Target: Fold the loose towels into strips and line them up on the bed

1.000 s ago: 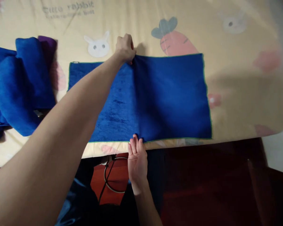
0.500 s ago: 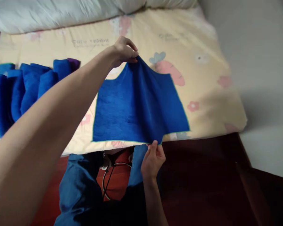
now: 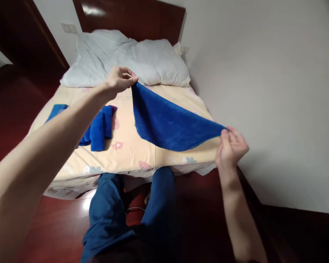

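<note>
A blue cloth (image 3: pixel 172 120) with a thin green edge hangs stretched between my two hands above the bed. My left hand (image 3: pixel 123 78) pinches its upper left corner, and my right hand (image 3: pixel 231 146) pinches the far right corner, lower and nearer the wall. From corner to corner the top edge slopes down to the right, while the middle of the cloth sags in a curve. Several rolled or folded blue cloths (image 3: pixel 98 131) lie on the bed to the left, with a bit of purple at one end; my left forearm hides part of them.
The bed (image 3: pixel 128 155) has a pale yellow sheet with carrots and flowers. Grey-white pillows (image 3: pixel 156 62) lie against a dark wooden headboard (image 3: pixel 137 18). A bare wall (image 3: pixel 276 91) rises along the right side. My legs stand at the bed's near edge over a dark red floor (image 3: pixel 52 223).
The cloth has come up off the sheet and is now pulled out between both hands. My right hand moved right and up from the bed's edge. The view has tilted up.
</note>
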Available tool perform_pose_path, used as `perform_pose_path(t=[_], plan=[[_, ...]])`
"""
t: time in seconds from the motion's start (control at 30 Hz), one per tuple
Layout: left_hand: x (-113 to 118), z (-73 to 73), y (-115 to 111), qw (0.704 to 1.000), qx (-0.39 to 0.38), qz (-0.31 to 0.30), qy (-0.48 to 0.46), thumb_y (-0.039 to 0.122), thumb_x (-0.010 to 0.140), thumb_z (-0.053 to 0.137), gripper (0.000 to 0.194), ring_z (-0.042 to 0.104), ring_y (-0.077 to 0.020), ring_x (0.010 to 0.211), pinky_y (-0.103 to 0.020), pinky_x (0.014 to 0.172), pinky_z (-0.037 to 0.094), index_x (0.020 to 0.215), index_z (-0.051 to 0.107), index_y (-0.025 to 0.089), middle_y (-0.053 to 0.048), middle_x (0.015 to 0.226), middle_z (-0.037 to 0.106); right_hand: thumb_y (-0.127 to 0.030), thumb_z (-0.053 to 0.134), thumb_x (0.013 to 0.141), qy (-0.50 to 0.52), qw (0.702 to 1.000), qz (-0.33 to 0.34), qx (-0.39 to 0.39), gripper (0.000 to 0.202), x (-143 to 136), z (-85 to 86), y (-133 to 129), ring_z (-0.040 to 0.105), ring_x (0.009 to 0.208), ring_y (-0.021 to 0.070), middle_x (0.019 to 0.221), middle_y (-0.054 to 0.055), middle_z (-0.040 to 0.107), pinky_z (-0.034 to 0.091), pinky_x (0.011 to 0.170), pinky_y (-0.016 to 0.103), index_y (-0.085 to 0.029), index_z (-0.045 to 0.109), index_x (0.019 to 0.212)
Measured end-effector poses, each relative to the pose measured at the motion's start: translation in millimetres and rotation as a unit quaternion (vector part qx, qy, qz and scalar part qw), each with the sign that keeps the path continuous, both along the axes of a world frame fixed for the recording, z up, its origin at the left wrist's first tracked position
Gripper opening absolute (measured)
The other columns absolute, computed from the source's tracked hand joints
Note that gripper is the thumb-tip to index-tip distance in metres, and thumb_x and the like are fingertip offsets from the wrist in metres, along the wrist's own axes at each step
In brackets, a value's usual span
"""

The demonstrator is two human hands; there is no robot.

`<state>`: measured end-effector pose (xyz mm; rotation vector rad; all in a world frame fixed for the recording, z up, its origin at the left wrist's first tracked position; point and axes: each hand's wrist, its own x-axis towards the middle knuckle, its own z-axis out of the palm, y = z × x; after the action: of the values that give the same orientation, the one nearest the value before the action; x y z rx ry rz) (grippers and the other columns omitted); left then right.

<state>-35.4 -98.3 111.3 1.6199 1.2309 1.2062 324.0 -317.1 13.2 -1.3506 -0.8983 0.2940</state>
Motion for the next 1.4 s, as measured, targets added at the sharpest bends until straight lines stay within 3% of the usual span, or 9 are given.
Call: perform_pose_path(t=[0.1, 0.27, 0.4, 0.53, 0.67, 0.87, 1.13, 1.27, 1.4], plan=[[-22, 38.9, -34, 0.999, 0.01, 0.015, -0.047, 0.016, 0.093, 0.074, 0.013, 0.046, -0.0084, 0.066, -0.029, 0.072, 0.04, 0.085, 0.065, 0.012, 0.002, 0.066, 0.057, -0.026, 0.085, 0.073, -0.003, 0.992, 0.009, 0.126, 0.03, 9, 60.8, 5, 0.07, 0.084, 0.0188, 0.086, 0.007, 0.07, 0.057, 0.087, 0.037, -0.017, 0.073, 0.1], [-56, 88.1, -86, 0.993, -0.035, -0.046, -0.102, 0.006, 0.091, 0.073, 0.012, 0.052, -0.0083, 0.07, -0.032, 0.083, 0.041, 0.104, 0.071, 0.006, -0.002, 0.073, 0.061, -0.006, 0.079, 0.074, 0.015, 0.99, 0.052, 0.134, 0.02, 11, 130.4, 5, 0.062, 0.067, 0.0132, 0.072, 0.002, 0.065, 0.053, 0.08, 0.034, -0.018, 0.074, 0.089], [-73, 103.1, -120, 0.997, -0.016, -0.055, -0.053, -0.007, 0.082, 0.076, 0.034, 0.061, -0.0133, 0.086, -0.039, 0.097, 0.042, 0.114, 0.072, 0.001, -0.009, 0.089, 0.068, -0.004, 0.078, 0.079, 0.006, 0.995, 0.048, 0.089, 0.02, 10, 160.9, -5, 0.06, 0.066, 0.0095, 0.078, 0.004, 0.068, 0.047, 0.073, 0.03, -0.016, 0.073, 0.094], [-76, 99.2, -142, 0.997, 0.052, -0.003, -0.051, -0.006, 0.073, 0.081, 0.033, 0.059, -0.0157, 0.08, -0.044, 0.093, 0.046, 0.105, 0.074, -0.003, -0.009, 0.079, 0.066, -0.005, 0.079, 0.08, 0.002, 0.998, 0.064, 0.022, 0.021, 7, 173.8, -18, 0.058, 0.069, 0.008, 0.087, 0.008, 0.073, 0.042, 0.07, 0.03, -0.012, 0.073, 0.099], [-79, 83.1, -155, 0.992, 0.064, 0.018, -0.105, -0.004, 0.065, 0.083, 0.034, 0.058, -0.0175, 0.08, -0.045, 0.092, 0.049, 0.098, 0.077, 0.004, -0.008, 0.079, 0.069, -0.009, 0.086, 0.075, 0.012, 0.996, 0.092, 0.013, 0.023, 0, 172.8, -29, 0.061, 0.07, 0.0096, 0.082, 0.003, 0.073, 0.046, 0.069, 0.027, -0.015, 0.074, 0.093], [-94, 45.3, -173, 0.984, 0.064, 0.018, -0.165, 0.011, 0.054, 0.092, 0.045, 0.067, -0.0254, 0.102, -0.043, 0.1, 0.054, 0.097, 0.079, 0.011, -0.011, 0.098, 0.075, -0.016, 0.093, 0.064, 0.008, 0.993, 0.121, 0.011, 0.029, -10, 156.5, -45, 0.066, 0.071, 0.012, 0.076, 0.0, 0.072, 0.053, 0.071, 0.029, -0.016, 0.075, 0.087], [-127, -16.7, -244, 0.991, -0.079, 0.027, -0.107, 0.051, 0.046, 0.098, 0.053, 0.072, -0.0344, 0.096, -0.044, 0.077, 0.062, 0.088, 0.081, 0.024, -0.007, 0.087, 0.077, -0.023, 0.097, 0.06, 0.113, 0.975, 0.155, -0.111, 0.031, -11, 92.2, -92, 0.066, 0.067, 0.0123, 0.077, 0.004, 0.075, 0.056, 0.071, 0.03, -0.015, 0.076, 0.081], [-137, -43.1, -277, 0.987, -0.125, 0.041, -0.089, 0.053, 0.048, 0.097, 0.045, 0.073, -0.0331, 0.094, -0.044, 0.077, 0.062, 0.083, 0.082, 0.029, -0.007, 0.087, 0.078, -0.029, 0.101, 0.052, 0.149, 0.96, 0.166, -0.168, 0.042, -7, 68.6, -116, 0.067, 0.073, 0.0137, 0.081, 0.005, 0.076, 0.056, 0.072, 0.029, -0.015, 0.078, 0.085], [-138, -54.3, -284, 0.982, -0.155, 0.052, -0.09, 0.052, 0.049, 0.097, 0.041, 0.072, -0.0324, 0.094, -0.045, 0.079, 0.06, 0.08, 0.082, 0.031, -0.007, 0.087, 0.078, -0.032, 0.101, 0.052, 0.136, 0.954, 0.178, -0.197, 0.046, -3, 57.5, -119, 0.063, 0.071, 0.0117, 0.087, 0.006, 0.075, 0.051, 0.065, 0.026, -0.015, 0.079, 0.088]])
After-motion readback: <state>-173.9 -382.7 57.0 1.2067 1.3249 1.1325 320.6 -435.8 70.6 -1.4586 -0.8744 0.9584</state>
